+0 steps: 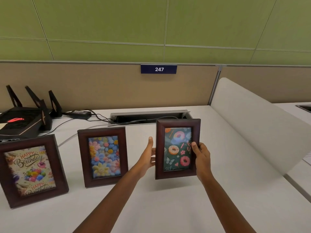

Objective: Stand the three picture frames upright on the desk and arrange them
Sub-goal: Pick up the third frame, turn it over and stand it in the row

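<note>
Head view. Three dark wooden frames faced the camera on the white worktop. The birthday frame stood upright at the far left, its left edge cut off by the picture border. The flower frame stood upright just right of it, apart from it. The doughnut frame was held by both hands right of the flower frame; whether its lower edge touched the worktop could not be told. The left hand lay against the frame's left edge, its fingers hidden behind the frame. The right hand gripped the right edge, thumb on the front, fingers hidden behind. A black router with antennas sat behind the birthday frame, partly cut off at left. Cables ran to a cable slot. A sign read 247.
</note>
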A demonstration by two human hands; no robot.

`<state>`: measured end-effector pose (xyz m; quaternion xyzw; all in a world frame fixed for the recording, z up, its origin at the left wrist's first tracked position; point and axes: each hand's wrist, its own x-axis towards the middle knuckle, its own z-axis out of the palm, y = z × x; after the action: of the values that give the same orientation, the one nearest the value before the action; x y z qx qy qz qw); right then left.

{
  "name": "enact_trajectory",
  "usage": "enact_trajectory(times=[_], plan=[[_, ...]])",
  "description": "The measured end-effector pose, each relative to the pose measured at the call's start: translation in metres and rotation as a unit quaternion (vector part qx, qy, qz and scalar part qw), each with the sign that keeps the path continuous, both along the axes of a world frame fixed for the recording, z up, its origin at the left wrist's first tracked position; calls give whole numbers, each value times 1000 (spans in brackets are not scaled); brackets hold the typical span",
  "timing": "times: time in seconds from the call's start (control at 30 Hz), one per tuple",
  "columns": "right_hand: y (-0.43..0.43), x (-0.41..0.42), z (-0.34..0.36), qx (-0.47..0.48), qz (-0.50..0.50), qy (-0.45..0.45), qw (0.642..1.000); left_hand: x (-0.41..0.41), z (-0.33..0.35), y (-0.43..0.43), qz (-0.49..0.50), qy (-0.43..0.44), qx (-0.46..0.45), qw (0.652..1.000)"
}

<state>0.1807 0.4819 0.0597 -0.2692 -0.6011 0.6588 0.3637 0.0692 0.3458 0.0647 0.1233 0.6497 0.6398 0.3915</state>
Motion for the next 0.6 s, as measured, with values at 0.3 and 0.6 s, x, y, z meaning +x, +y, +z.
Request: enact_trajectory(times=[0.3, 0.6], plan=[[-2, -13, -13, -15, 29, -23, 999, -1, -7, 6, 39, -18, 43, 998], [3, -24, -22, -12, 47, -14, 999, -8, -14, 14, 41, -49, 87, 994]])
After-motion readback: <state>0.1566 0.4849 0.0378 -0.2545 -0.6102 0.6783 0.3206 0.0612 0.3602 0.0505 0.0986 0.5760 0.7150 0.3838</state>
